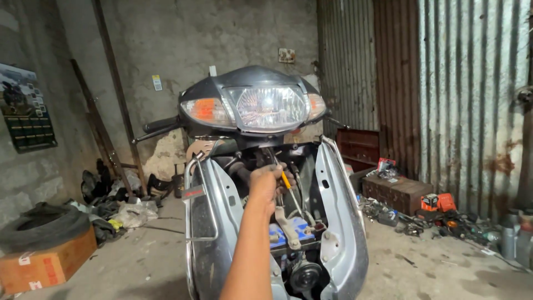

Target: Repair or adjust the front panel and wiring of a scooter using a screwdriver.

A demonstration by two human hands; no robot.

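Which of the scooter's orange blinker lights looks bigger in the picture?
The orange blinker light at the picture's left of the headlight shows broad and bright orange. The other blinker light, at the picture's right, shows only as a narrow sliver.

Bare concrete floor point(139, 266), pretty dusty. Way off to the left of the fingers point(270, 176) and lower down there's an old tyre point(41, 225) sitting on an orange cardboard box point(47, 261), with a heap of rags and bags point(119, 208) just past it by the wall. Right of the fingers, a wooden crate point(400, 191) and scattered tools and parts point(438, 219).
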